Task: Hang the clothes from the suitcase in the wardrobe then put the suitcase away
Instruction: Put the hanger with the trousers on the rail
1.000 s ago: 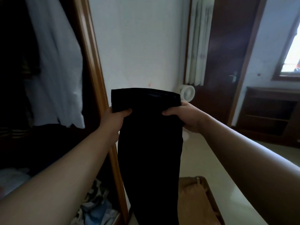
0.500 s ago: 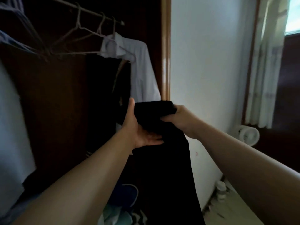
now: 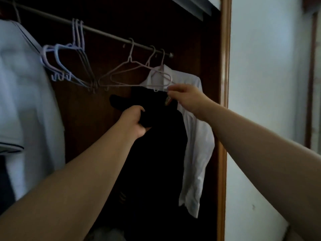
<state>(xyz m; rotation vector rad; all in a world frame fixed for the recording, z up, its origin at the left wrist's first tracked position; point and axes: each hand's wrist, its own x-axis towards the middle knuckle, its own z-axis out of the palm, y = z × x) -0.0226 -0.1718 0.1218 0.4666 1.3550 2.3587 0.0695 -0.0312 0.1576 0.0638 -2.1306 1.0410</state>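
Observation:
My left hand (image 3: 134, 121) grips the top of a black garment (image 3: 156, 153), which hangs down inside the open wardrobe. My right hand (image 3: 186, 97) is raised higher and pinches the right end of an empty pale wire hanger (image 3: 132, 79) that hangs from the wardrobe rail (image 3: 107, 34). A white shirt (image 3: 194, 136) hangs on the last hanger at the rail's right end, just behind my right hand. The suitcase is out of view.
Several empty pale hangers (image 3: 69, 66) bunch together on the rail to the left. A light garment (image 3: 22, 105) hangs at the far left. The wardrobe's brown wooden frame (image 3: 224, 84) stands right of the shirt, with a white wall (image 3: 269, 101) beyond.
The view turned left and up into the wardrobe. My right hand let go of the black garment and rose to the hanger. My left hand kept the garment and lifted it toward the rail.

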